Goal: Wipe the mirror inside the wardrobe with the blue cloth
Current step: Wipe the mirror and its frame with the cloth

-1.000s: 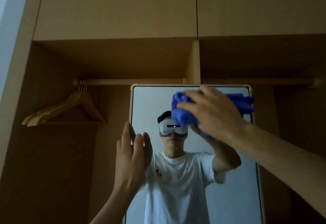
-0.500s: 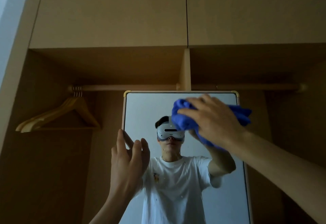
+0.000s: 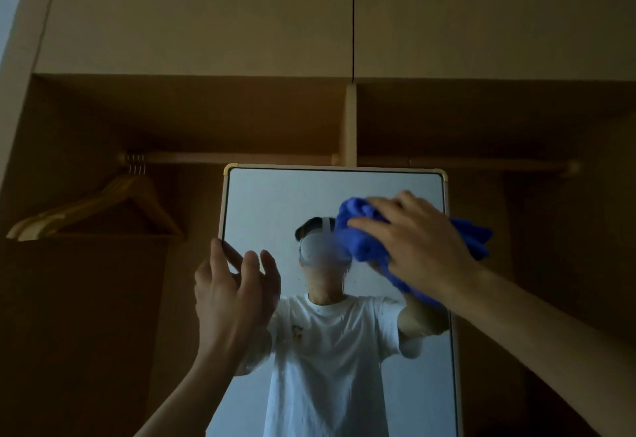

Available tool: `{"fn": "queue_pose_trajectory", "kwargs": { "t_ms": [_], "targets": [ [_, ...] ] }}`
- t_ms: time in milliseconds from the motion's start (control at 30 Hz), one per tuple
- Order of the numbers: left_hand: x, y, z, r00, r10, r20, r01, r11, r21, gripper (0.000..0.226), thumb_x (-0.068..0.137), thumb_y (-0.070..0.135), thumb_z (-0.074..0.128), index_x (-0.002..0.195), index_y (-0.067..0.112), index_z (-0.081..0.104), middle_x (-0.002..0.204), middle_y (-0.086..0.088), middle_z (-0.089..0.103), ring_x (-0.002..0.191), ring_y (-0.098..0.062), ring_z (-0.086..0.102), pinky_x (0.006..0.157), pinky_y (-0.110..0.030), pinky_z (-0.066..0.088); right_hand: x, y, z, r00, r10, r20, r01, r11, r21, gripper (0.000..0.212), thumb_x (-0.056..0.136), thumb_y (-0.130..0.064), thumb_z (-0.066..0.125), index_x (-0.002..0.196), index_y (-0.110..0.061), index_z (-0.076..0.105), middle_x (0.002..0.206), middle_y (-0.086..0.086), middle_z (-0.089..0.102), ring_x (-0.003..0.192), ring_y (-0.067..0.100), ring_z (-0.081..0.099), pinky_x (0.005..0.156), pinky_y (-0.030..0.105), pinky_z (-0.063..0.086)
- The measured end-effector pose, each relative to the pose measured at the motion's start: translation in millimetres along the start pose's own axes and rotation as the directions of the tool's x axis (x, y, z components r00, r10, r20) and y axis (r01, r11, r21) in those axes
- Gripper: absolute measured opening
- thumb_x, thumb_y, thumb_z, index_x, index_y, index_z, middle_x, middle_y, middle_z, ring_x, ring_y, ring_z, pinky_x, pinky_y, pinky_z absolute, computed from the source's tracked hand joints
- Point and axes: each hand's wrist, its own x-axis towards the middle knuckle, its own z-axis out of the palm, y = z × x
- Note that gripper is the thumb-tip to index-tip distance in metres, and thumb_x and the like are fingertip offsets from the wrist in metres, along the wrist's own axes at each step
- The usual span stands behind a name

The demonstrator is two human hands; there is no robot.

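A tall mirror (image 3: 275, 202) with a pale frame stands inside the wooden wardrobe, its top edge just under the hanging rail. My right hand (image 3: 416, 244) presses a bunched blue cloth (image 3: 361, 230) against the upper right part of the glass. My left hand (image 3: 234, 295) is raised at the mirror's left edge, fingers spread, thumb on the frame and fingertips touching the glass. The glass reflects a person in a white T-shirt and shows small droplets and streaks below the cloth.
Several wooden hangers (image 3: 99, 209) hang on the rail (image 3: 241, 157) at the left. A vertical divider (image 3: 350, 123) splits the wardrobe above the mirror. Closed upper cabinet doors (image 3: 206, 13) fill the top. The wardrobe's interior is dark on both sides.
The cloth and my right hand have slid to the right and slightly down across the glass. The view has tilted up, so the mirror sits lower. My left hand stays at the left edge.
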Motion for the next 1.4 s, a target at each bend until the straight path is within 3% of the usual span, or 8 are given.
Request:
{"fn": "queue_pose_trajectory", "kwargs": {
  "t_ms": [100,200,300,467,733,1033,1200,1400],
  "targets": [
    [6.3,12.4,0.7,0.999,0.028,-0.028,-0.026,0.999,0.036,0.075,0.1,0.059,0.04,0.161,0.023,0.016,0.163,-0.006,0.021,0.148,-0.035,0.029,0.115,-0.063,0.034,17.4,30.4,-12.0,0.988,0.152,-0.003,-0.152,0.986,-0.072,0.057,0.078,-0.014,0.07,0.13,-0.032,0.057,0.125,0.0,0.058,0.102,0.025,0.05,0.089,0.043,0.045],
    [9.5,21.3,3.7,0.998,0.052,-0.024,-0.051,0.996,0.07,0.079,0.099,0.058,0.041,0.162,0.02,0.012,0.165,-0.007,0.019,0.15,-0.034,0.024,0.118,-0.061,0.031,14.9,33.6,-12.9,0.982,0.188,-0.003,-0.188,0.981,-0.038,0.059,0.076,-0.01,0.071,0.13,-0.03,0.059,0.123,0.002,0.06,0.1,0.027,0.05,0.086,0.044,0.046],
    [5.0,26.7,4.3,0.999,0.044,-0.007,-0.044,0.996,0.075,0.093,0.086,0.065,0.034,0.162,0.018,0.009,0.166,-0.006,0.018,0.151,-0.033,0.023,0.118,-0.06,0.032,-11.4,12.4,-7.3,0.99,0.143,0.018,-0.143,0.99,-0.02,0.064,0.065,-0.009,0.079,0.125,-0.025,0.064,0.113,0.003,0.064,0.092,0.027,0.053,0.075,0.043,0.049],
    [1.7,24.6,4.8,0.998,0.058,-0.035,-0.055,0.995,0.084,0.073,0.104,0.045,0.045,0.162,0.015,0.012,0.165,-0.006,0.021,0.151,-0.032,0.024,0.118,-0.059,0.032,-43.4,10.0,-10.2,0.998,-0.008,0.06,0.009,1.0,-0.007,0.059,0.064,-0.008,0.082,0.12,-0.02,0.069,0.116,0.007,0.067,0.085,0.028,0.057,0.07,0.043,0.051],
    [4.9,24.2,5.3,0.997,0.064,-0.034,-0.06,0.992,0.107,0.072,0.105,0.043,0.044,0.162,0.014,0.012,0.166,-0.009,0.02,0.151,-0.034,0.023,0.119,-0.057,0.032,-6.6,62.9,-25.8,0.96,0.281,0.002,-0.279,0.954,-0.107,0.053,0.079,-0.01,0.068,0.128,-0.031,0.059,0.121,0.003,0.058,0.097,0.027,0.048,0.085,0.042,0.042],
    [3.8,23.8,7.5,0.997,0.063,-0.034,-0.057,0.988,0.144,0.075,0.104,0.045,0.046,0.162,0.013,0.011,0.165,-0.01,0.019,0.151,-0.034,0.022,0.117,-0.06,0.033,-79.8,16.9,-17.5,0.978,0.177,0.11,-0.179,0.984,0.005,0.067,0.058,-0.004,0.084,0.122,-0.015,0.068,0.104,0.008,0.066,0.08,0.026,0.058,0.057,0.034,0.053],
    [3.1,23.5,5.2,0.998,0.06,-0.019,-0.057,0.988,0.144,0.076,0.104,0.046,0.046,0.162,0.015,0.01,0.167,-0.009,0.016,0.152,-0.034,0.021,0.118,-0.059,0.032,-40.6,45.8,-21.0,0.964,0.242,0.111,-0.235,0.969,-0.072,0.056,0.083,-0.014,0.067,0.136,-0.029,0.054,0.127,0.003,0.054,0.104,0.024,0.048,0.087,0.039,0.044],
    [1.5,14.0,-0.4,0.993,0.117,-0.02,-0.111,0.976,0.185,0.076,0.102,0.04,0.052,0.162,0.016,0.011,0.166,-0.006,0.02,0.152,-0.029,0.023,0.118,-0.051,0.034,-29.5,33.4,-15.9,0.948,0.317,0.001,-0.315,0.942,-0.117,0.052,0.069,-0.015,0.076,0.119,-0.017,0.063,0.101,0.009,0.06,0.085,0.027,0.052,0.067,0.037,0.048]
  ]
}}
